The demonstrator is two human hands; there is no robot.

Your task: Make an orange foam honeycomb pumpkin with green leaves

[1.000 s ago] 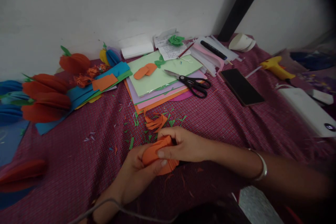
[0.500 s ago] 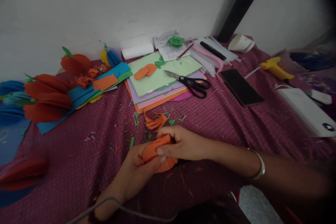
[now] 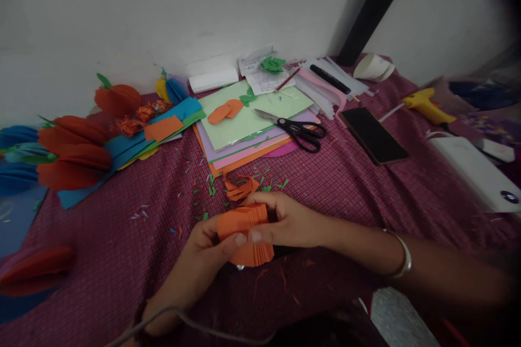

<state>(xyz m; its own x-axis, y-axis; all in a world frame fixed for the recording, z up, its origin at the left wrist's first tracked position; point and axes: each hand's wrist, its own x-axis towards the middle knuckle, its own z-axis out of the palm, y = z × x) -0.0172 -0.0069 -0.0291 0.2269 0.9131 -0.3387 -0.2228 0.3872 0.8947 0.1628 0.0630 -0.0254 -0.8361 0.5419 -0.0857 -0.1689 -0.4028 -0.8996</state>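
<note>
A thick stack of orange paper cutouts [image 3: 244, 222] with rounded edges is held between both hands, low in the middle of the view. My left hand [image 3: 211, 244] grips its left side, thumb across the top sheet. On the right side, my right hand [image 3: 280, 222] pinches the stack, thumb in front and fingers behind, where the edges fan apart. Just beyond the fingers lie curled orange paper offcuts [image 3: 241, 188] and small green scraps. Black-handled scissors [image 3: 301, 129] rest farther off on a pile of coloured paper sheets [image 3: 228, 129].
Orange paper pumpkins [image 3: 73, 165] and blue paper strips [image 3: 122, 152] lie at left. To the right are a phone [image 3: 373, 135], a yellow glue gun [image 3: 429, 105], a white device [image 3: 476, 171] and a paper cup [image 3: 373, 66]. A cable [image 3: 179, 312] crosses near my left wrist.
The orange stack has turned and its edges are fanned out more. My left thumb has drawn back leftward over the top sheet, while the right hand has shifted only slightly.
</note>
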